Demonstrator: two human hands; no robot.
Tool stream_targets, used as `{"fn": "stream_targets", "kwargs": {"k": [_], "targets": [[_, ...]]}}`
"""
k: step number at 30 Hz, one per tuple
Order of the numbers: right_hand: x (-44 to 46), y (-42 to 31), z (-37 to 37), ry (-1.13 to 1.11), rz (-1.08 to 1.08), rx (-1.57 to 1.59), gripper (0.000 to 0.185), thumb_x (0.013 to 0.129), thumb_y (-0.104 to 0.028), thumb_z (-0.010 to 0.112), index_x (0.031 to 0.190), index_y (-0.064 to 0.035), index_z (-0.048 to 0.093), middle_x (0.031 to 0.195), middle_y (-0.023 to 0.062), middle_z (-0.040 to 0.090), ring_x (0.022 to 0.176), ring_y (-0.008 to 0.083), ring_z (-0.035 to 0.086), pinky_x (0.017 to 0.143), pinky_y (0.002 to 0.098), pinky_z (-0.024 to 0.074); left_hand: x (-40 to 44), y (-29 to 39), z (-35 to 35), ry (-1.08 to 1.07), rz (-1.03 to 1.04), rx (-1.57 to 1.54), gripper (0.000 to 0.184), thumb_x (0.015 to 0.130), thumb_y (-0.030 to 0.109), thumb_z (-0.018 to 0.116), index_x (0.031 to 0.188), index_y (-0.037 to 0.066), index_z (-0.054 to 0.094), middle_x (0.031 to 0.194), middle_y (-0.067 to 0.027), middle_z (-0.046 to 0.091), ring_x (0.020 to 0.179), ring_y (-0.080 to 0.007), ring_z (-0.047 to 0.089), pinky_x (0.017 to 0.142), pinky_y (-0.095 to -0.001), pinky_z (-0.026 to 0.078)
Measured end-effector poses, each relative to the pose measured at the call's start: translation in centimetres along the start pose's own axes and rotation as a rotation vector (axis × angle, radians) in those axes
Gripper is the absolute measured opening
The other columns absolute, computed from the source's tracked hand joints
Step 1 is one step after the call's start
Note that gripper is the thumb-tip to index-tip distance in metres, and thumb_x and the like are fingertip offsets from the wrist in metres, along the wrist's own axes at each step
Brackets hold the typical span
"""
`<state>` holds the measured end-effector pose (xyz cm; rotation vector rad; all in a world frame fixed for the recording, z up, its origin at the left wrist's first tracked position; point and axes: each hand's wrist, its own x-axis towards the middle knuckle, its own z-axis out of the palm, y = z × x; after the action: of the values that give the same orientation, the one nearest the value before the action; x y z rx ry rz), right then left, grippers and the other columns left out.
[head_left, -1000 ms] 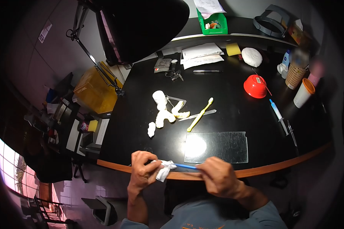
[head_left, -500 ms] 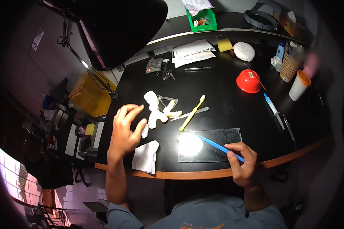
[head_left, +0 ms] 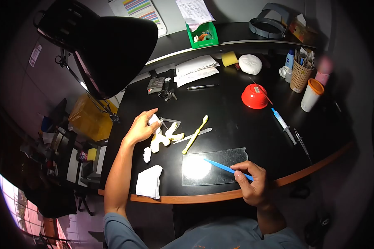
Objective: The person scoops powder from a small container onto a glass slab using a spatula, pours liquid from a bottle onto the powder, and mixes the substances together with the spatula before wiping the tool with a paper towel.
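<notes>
My left hand [head_left: 142, 128] has its fingers around a small white container [head_left: 154, 119] at the back of the plaster-like dental models [head_left: 158, 141]. My right hand [head_left: 251, 178] pinches a blue pointed tool [head_left: 220, 165], its tip over the glass slab [head_left: 214, 168]. Near the table's front edge lies a folded white cloth [head_left: 149, 182]. A yellow toothbrush [head_left: 195, 136] rests across a clear flat stick [head_left: 204, 131] behind the slab. A small white piece [head_left: 147, 155] sits left of the models.
A red bowl [head_left: 254, 96], a blue-tipped syringe [head_left: 283, 125] and an orange-lidded cup [head_left: 312, 95] stand or lie to the right. Papers [head_left: 195, 69], a pen [head_left: 202, 86] and keys [head_left: 169, 95] lie further back. A black lamp [head_left: 112, 50] overhangs the left.
The white cloth was let go onto the table. My left hand moved from it to the white container. My right hand carried the blue tool over the glass slab. The view shifted.
</notes>
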<state>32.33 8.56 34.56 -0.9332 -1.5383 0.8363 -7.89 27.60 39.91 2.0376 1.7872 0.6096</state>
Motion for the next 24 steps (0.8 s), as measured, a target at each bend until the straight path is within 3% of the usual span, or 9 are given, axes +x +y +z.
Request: {"fn": "stream_targets", "kwargs": {"k": [3, 4, 7, 9, 12, 13, 24], "targets": [[0.1, -0.1, -0.1, -0.014, 0.018, 0.011, 0.014, 0.105, -0.004, 0.069, 0.115, 0.003, 0.077, 0.089, 0.0127, 0.075, 0.076, 0.0153, 0.069, 0.068, 0.0308, 0.0512, -0.3, -1.9, 0.4, 0.341, 0.37, 0.251, 0.055, 0.095, 0.019, 0.085, 0.146, 0.004, 0.072, 0.137, -0.0199, 0.072, 0.116, -0.0346, 0.074, 0.103, -0.0445, 0.059], [0.0, -0.1, -0.2, -0.016, 0.027, 0.015, 0.014, 0.105, -0.004, 0.068, 0.115, 0.003, 0.077, 0.088, 0.0126, 0.075, 0.076, 0.0152, 0.069, 0.069, 0.0307, 0.0512, -1.7, 0.6, -0.2, 0.39, 0.376, 0.231, 0.043, 0.092, 0.014, 0.086, 0.133, 0.003, 0.079, 0.131, -0.0165, 0.075, 0.115, -0.0279, 0.075, 0.1, -0.0379, 0.059], [0.0, -0.2, -0.3, -0.018, 0.033, 0.055, 0.015, 0.105, -0.004, 0.068, 0.114, 0.0027, 0.077, 0.088, 0.0119, 0.074, 0.077, 0.0149, 0.069, 0.069, 0.0306, 0.0515, -6.3, 7.6, -1.6, 0.162, 0.383, -0.083, 0.03, 0.088, 0.009, 0.09, 0.116, 0.004, 0.084, 0.109, -0.0102, 0.082, 0.102, -0.0222, 0.078, 0.093, -0.0352, 0.06], [-0.1, -0.3, -0.2, -0.017, 0.038, 0.087, 0.015, 0.106, -0.004, 0.066, 0.114, 0.0027, 0.077, 0.087, 0.0107, 0.074, 0.077, 0.0138, 0.068, 0.069, 0.0289, 0.051, -8.6, 9.8, -0.3, 0.029, 0.55, -0.265, 0.031, 0.083, 0.008, 0.095, 0.113, 0.003, 0.085, 0.106, -0.0109, 0.084, 0.098, -0.0239, 0.08, 0.092, -0.0352, 0.061], [-0.1, -0.1, -0.3, -0.023, 0.041, 0.14, 0.016, 0.106, -0.003, 0.064, 0.113, 0.0029, 0.077, 0.087, 0.0096, 0.073, 0.077, 0.0122, 0.067, 0.07, 0.0269, 0.0503, -9.9, 12.1, 1.1, -0.105, 0.762, -0.201, 0.036, 0.082, 0.013, 0.099, 0.114, 0.002, 0.085, 0.11, -0.0142, 0.085, 0.102, -0.0274, 0.082, 0.092, -0.0377, 0.063], [-0.2, -0.1, -0.3, -0.03, 0.035, 0.15, 0.016, 0.106, -0.003, 0.064, 0.113, 0.0028, 0.077, 0.087, 0.0095, 0.073, 0.077, 0.0121, 0.067, 0.07, 0.0268, 0.0504, -10.2, 12.2, 1.8, -0.154, 0.726, -0.276, 0.035, 0.086, 0.017, 0.097, 0.115, 0.004, 0.084, 0.108, -0.0125, 0.084, 0.101, -0.0292, 0.081, 0.091, -0.0387, 0.063], [-0.6, 0.5, -0.9, -0.014, 0.153, 0.318, 0.017, 0.106, -0.007, 0.066, 0.111, 0.0022, 0.08, 0.086, 0.0077, 0.074, 0.077, 0.0103, 0.068, 0.072, 0.0254, 0.0519, -9.6, 11.7, 4.1, -0.432, 0.576, -0.549, 0.017, 0.097, 0.017, 0.09, 0.109, 0.005, 0.088, 0.1, -0.0085, 0.085, 0.095, -0.0197, 0.079, 0.09, -0.0363, 0.061]]}}
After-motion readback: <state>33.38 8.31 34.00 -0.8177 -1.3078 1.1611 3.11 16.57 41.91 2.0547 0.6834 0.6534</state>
